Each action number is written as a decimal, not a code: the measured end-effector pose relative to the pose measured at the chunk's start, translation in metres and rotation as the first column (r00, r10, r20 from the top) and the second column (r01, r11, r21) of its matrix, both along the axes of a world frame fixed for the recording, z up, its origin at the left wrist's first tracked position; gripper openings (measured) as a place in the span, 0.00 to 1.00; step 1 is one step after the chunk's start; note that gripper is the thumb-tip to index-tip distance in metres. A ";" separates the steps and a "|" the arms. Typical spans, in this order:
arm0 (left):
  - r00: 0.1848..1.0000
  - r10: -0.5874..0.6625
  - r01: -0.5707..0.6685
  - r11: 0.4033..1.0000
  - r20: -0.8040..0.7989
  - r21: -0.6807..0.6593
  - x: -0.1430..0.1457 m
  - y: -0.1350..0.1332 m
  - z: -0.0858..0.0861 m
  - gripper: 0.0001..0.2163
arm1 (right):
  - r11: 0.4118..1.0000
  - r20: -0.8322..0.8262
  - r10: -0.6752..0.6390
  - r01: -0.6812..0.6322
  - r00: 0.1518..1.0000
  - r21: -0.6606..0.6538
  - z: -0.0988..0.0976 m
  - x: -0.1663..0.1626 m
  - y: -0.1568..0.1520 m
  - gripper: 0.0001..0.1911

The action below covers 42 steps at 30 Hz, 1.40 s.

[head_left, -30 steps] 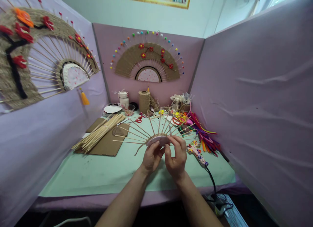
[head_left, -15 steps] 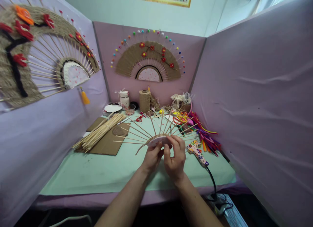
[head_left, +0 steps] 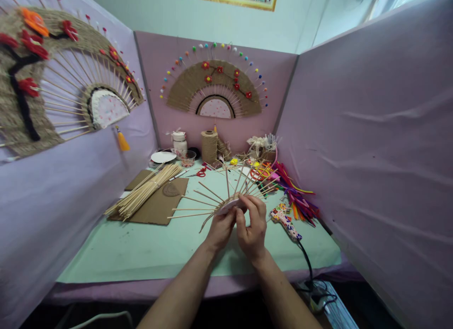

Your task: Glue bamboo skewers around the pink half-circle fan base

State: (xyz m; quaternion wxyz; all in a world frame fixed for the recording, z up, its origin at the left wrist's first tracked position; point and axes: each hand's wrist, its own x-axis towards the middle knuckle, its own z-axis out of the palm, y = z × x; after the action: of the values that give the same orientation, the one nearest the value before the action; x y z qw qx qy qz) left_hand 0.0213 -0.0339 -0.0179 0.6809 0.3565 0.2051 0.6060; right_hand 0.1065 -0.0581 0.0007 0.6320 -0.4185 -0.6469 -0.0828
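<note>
Above the table I hold a small fan frame point(head_left: 226, 206), a pale half-round base with thin wooden sticks point(head_left: 198, 199) spreading from its curved edge. My left hand point(head_left: 221, 229) is closed on the base's lower left side. With thumb and fingers bent, my right hand point(head_left: 252, 225) grips the base's right side; its fingertips lie by the curved edge. A strand of twine point(head_left: 205, 221) runs along that edge and hangs loose at the left. The palms and the underside of the base are hidden.
A bundle of sticks point(head_left: 146, 189) lies on cardboard point(head_left: 161, 215) at left. To the right are a patterned glue gun point(head_left: 286, 223) with a black cord and colourful pipe cleaners point(head_left: 300, 201). Red scissors point(head_left: 201, 172), a twine spool point(head_left: 209, 147) and a jar point(head_left: 180, 144) stand farther back.
The fan frame has tilted and turned slightly in my hands. Its left sticks have shifted right and lower, and the loose twine end hangs lower. Both hands keep their grip.
</note>
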 end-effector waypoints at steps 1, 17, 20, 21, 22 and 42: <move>1.000 0.002 -0.002 1.000 0.003 -0.004 0.000 0.000 0.001 0.18 | 1.000 0.009 0.006 -0.006 1.000 -0.002 0.001 0.000 0.000 0.19; 0.915 -0.126 0.185 0.975 0.382 -0.121 -0.011 0.006 0.012 0.19 | 0.994 -0.073 0.076 -0.082 0.994 -0.077 -0.004 0.002 0.000 0.20; 0.924 -0.116 0.181 0.972 0.364 -0.150 -0.009 0.007 0.009 0.20 | 0.994 -0.014 0.064 -0.065 0.998 -0.083 -0.003 0.000 0.001 0.20; 0.929 -0.115 0.179 0.971 0.351 -0.157 -0.008 0.007 0.008 0.20 | 0.995 0.000 0.060 -0.060 0.998 -0.076 -0.003 0.000 0.001 0.20; 0.935 -0.111 0.173 0.972 0.336 -0.161 -0.008 0.007 0.007 0.20 | 0.996 0.008 0.055 -0.055 0.998 -0.065 -0.003 0.000 0.001 0.20; 0.995 0.093 -0.095 0.995 -0.046 -0.027 0.000 -0.003 0.008 0.14 | 0.999 0.039 0.016 -0.017 0.999 0.038 -0.003 0.002 0.001 0.21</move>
State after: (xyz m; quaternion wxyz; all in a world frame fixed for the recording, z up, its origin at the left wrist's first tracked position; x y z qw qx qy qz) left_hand 0.0211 -0.0364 -0.0101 0.6522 0.3496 0.2456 0.6262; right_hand 0.1083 -0.0571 -0.0023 0.6278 -0.3994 -0.6608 -0.0980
